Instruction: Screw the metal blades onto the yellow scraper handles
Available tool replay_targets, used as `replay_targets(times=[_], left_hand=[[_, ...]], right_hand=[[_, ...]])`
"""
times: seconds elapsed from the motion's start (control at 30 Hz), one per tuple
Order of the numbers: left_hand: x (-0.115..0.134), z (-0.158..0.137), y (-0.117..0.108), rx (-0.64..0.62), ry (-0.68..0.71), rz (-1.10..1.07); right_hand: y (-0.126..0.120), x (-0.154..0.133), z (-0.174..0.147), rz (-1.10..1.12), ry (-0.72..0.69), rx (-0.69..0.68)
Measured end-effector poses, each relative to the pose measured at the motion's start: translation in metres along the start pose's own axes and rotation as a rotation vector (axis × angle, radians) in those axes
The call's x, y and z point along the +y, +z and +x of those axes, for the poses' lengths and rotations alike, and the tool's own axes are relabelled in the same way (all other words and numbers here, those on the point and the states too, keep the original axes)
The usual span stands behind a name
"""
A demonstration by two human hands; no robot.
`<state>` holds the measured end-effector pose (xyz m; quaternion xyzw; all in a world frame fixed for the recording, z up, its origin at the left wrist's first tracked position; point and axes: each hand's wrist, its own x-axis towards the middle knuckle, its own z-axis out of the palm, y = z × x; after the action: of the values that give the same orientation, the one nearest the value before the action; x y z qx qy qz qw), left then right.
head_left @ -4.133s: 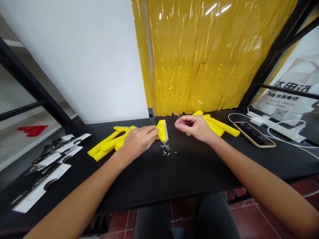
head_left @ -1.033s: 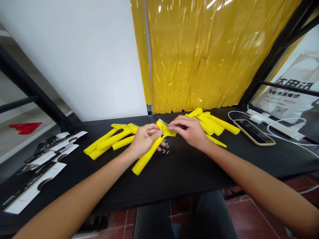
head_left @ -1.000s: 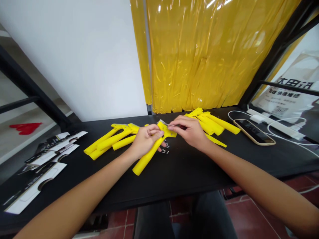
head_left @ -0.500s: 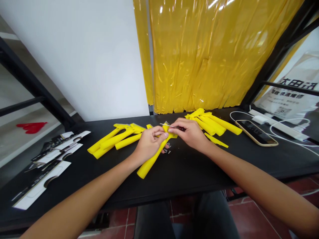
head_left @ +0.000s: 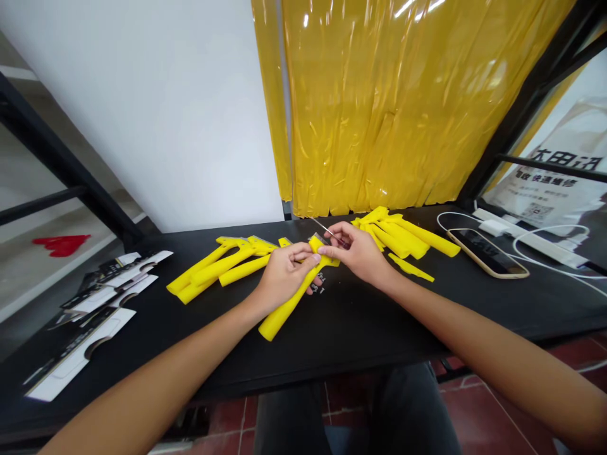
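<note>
My left hand (head_left: 288,272) is closed around a yellow plastic scraper (head_left: 286,309), whose handle slants down toward the table's front edge. A strip of metal shows at the scraper's head. My right hand (head_left: 356,251) grips a thin screwdriver (head_left: 325,227) with a dark red handle. Its shaft points up and left, clear of the scraper, while the right thumb touches the scraper's head. Several small screws (head_left: 317,289) lie on the black table just right of my left fingers. To the left rest several more yellow scrapers (head_left: 227,262) with metal at their heads.
Several yellow scraper handles (head_left: 403,234) and a loose flat yellow piece (head_left: 411,268) lie at the right. Beyond them are a phone (head_left: 488,253), a white power strip (head_left: 531,234) and cables. White-and-black card sleeves (head_left: 80,354) are piled at the left. A yellow strip curtain (head_left: 379,114) hangs behind.
The screwdriver has lifted off the scraper's head, its tip swinging up and away. My left hand has kept its hold on the scraper almost unmoved.
</note>
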<state>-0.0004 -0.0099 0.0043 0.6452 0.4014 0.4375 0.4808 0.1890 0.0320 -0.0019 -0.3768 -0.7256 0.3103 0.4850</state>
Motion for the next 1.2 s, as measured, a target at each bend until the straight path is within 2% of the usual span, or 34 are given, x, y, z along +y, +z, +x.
replay_targets(times=[0.1,0.17,0.27,0.37,0.53,0.93,1.2], left_hand=[[0.002,0.003,-0.002,0.041,-0.009,-0.025],[0.003,0.006,-0.006,0.092,-0.03,-0.044],[0.003,0.011,-0.016,0.173,-0.064,-0.048],[0.002,0.014,-0.025,0.228,-0.05,-0.041],[-0.001,0.014,-0.026,0.249,-0.019,-0.023],[-0.004,0.013,-0.022,0.246,0.013,0.007],[-0.003,0.006,-0.023,0.331,0.18,0.329]], right_hand=[[-0.004,-0.002,0.0,-0.036,-0.079,0.033],[-0.011,-0.005,0.001,-0.138,-0.164,0.036],[-0.021,-0.008,0.002,-0.315,-0.28,-0.019],[-0.026,-0.009,0.002,-0.416,-0.327,-0.076],[-0.023,-0.007,0.0,-0.559,-0.365,-0.15],[-0.022,-0.003,-0.001,-0.561,-0.384,-0.157],[-0.019,-0.015,-0.008,-0.556,-0.344,-0.115]])
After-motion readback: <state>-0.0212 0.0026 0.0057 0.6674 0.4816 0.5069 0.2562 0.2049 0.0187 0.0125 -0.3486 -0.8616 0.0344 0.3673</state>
